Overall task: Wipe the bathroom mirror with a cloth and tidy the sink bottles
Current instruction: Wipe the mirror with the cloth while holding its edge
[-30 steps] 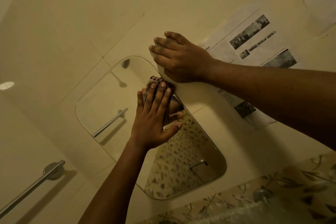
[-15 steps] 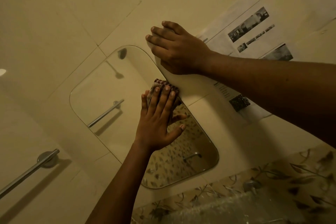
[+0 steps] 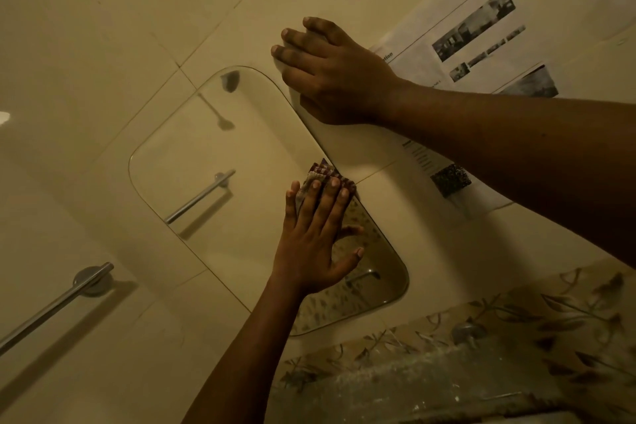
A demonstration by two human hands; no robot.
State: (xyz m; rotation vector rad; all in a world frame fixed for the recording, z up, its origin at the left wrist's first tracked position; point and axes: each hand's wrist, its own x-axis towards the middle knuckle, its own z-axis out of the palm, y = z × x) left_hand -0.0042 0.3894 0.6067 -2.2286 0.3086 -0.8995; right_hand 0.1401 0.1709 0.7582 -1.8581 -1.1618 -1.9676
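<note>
Far left, metal towel bar (image 3: 55,306) on the beige tiled wall (image 3: 103,27), running diagonally in the tilted view. Next, a rounded-corner mirror (image 3: 192,155) fixed flat to the wall; its glass reflects a second bar and a shower head. Left hand (image 3: 309,251) comes up from the bottom centre, back of hand to the camera, fingers (image 3: 315,203) straight and slightly spread, thumb out to the right, palm flat on the glass. It presses a checked red-and-white cloth (image 3: 327,172) against the mirror under the fingertips; no curl round it. The cloth sits bunched at the mirror's right edge, about halfway along, its top corner just over the rim. Right hand (image 3: 337,79) reaches in from the right, above the cloth, resting palm-down on the wall just beside the mirror's upper right curve, fingers (image 3: 296,36) gently bent and together, holding nothing. Its wrist overlaps a printed paper sheet (image 3: 457,37) with grey photos stuck to the wall; a second printed piece (image 3: 444,175) shows below the forearm. Bottom right, leaf-patterned tile border (image 3: 516,320), blurry.
</note>
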